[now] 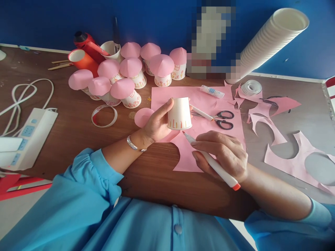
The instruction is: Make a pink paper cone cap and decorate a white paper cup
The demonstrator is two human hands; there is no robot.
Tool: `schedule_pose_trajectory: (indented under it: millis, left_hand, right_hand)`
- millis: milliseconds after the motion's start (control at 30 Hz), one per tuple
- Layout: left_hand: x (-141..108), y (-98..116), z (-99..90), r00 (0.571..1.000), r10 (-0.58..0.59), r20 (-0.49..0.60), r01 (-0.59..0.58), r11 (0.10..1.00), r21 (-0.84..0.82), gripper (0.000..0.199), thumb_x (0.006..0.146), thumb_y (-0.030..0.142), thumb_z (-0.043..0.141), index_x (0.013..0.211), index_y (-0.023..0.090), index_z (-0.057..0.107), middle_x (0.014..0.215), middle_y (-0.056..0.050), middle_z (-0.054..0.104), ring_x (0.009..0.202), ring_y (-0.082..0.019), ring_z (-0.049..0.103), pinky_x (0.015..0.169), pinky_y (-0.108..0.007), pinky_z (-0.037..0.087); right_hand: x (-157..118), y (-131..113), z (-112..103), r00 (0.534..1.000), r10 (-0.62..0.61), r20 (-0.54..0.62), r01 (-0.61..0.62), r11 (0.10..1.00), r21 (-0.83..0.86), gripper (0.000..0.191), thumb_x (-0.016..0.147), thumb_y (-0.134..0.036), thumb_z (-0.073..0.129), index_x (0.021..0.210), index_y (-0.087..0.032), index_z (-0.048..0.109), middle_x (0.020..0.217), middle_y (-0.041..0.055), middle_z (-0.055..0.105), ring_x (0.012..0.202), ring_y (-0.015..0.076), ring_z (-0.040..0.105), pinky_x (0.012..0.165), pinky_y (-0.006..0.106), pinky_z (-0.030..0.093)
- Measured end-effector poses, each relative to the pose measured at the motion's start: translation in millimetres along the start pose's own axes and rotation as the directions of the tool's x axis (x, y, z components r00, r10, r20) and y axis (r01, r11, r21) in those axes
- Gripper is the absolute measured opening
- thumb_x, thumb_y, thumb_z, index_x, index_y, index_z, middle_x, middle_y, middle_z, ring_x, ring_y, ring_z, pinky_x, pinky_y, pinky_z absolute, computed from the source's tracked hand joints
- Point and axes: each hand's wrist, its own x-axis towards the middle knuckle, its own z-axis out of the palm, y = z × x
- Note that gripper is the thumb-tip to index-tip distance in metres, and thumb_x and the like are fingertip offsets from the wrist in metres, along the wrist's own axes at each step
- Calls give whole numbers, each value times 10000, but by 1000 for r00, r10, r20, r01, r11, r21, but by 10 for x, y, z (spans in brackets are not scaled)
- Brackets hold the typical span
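An upside-down white paper cup [179,111] is held in my left hand [159,122], the thumb on its left side and the other fingers hidden behind it. Short orange and yellow strokes run along the cup's rim. My right hand [225,153] grips a white marker [216,166] with an orange end cap, its tip just below the cup's rim and apart from it. Behind the cup, a second white marker [202,112] and black-handled scissors [225,120] lie on pink paper [170,93].
Several decorated cups with pink cone tops [161,66] stand at the back. A tall cup stack [272,42] leans at the right above pink scraps [306,157]. Tape roll [104,116], glue tube [212,91] and power strip [31,136] lie around.
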Motion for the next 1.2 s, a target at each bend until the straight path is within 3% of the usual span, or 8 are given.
schedule_pose_trajectory:
  millis: [200,467,900,1200]
  left_hand:
    - [-14,14,-1,1000,-4,26,4,1000,-17,393,903,463,676,1149,162,733,1207,-124,724,1162,-328,648,908,-423,552]
    - [-27,5,32,1000,26,-3,-26,998,49,446,871,541,695,1137,184,726,1178,-127,712,1200,-368,633,925,-465,561]
    - [-30,-7,1,999,41,25,-42,998,36,431,913,534,660,1158,186,726,1193,-117,706,1178,-337,635,890,-409,558]
    - [-30,4,21,999,42,-12,-41,997,69,498,884,585,652,1189,195,705,1153,-127,725,1201,-361,623,944,-471,535]
  right_hand:
    - [-8,-1,3,1000,9,-10,-9,999,-34,182,925,-118,642,1090,-182,600,825,53,703,686,169,702,563,292,597]
    - [-23,4,2,1000,19,6,-19,999,-28,194,921,-132,644,1098,-198,599,816,39,697,678,175,703,554,300,598]
    - [-16,0,-10,999,26,36,-25,999,-31,146,915,-128,633,1046,-191,621,802,39,697,661,161,678,582,283,588]
    - [-11,3,-12,999,31,43,-30,999,-17,133,917,-123,631,1034,-187,630,799,37,686,665,163,675,583,289,594]
